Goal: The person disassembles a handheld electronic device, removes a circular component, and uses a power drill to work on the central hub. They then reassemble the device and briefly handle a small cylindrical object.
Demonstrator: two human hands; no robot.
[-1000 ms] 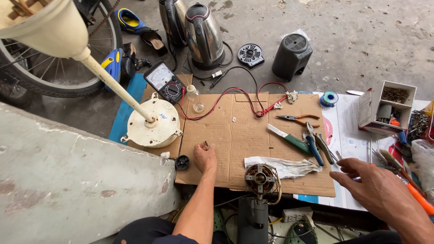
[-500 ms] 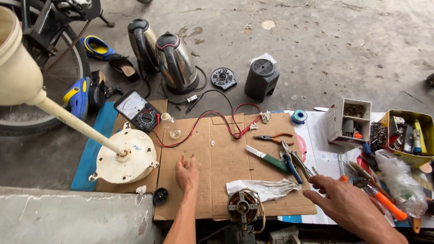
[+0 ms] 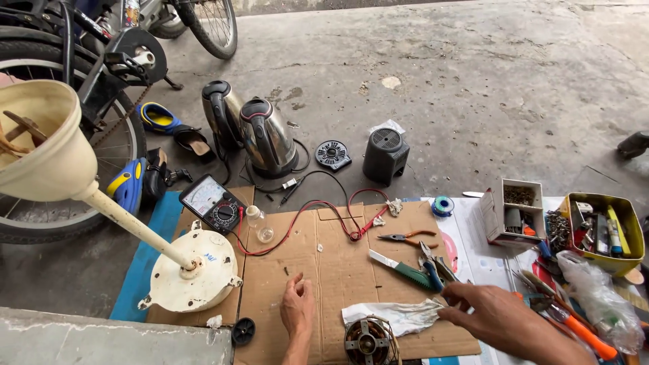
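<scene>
My left hand [image 3: 297, 307] rests flat on the brown cardboard sheet [image 3: 324, 260], fingers loosely together, holding nothing. My right hand [image 3: 497, 314] hovers at the cardboard's right edge, fingers spread, touching the end of a white rag [image 3: 392, 316] and just below a cluster of pliers [image 3: 436, 270] and a green-handled tool [image 3: 405, 270]. A small electric motor [image 3: 368, 341] sits at the near edge between my hands. An orange-handled pair of pliers [image 3: 409, 237] lies further back.
A cream fan stand base [image 3: 193, 274] with its tilted pole stands left. A multimeter [image 3: 213, 203] with red and black leads, a small glass bottle [image 3: 259, 226], two kettles [image 3: 267, 138], a dark fan housing [image 3: 385, 155], parts boxes [image 3: 517, 213] and a yellow tin [image 3: 602, 233] surround the cardboard. Bicycles stand far left.
The view has tilted up and shifted, showing more floor beyond. My right hand has moved left onto the cardboard's edge near the rag. My left hand stays flat on the cardboard.
</scene>
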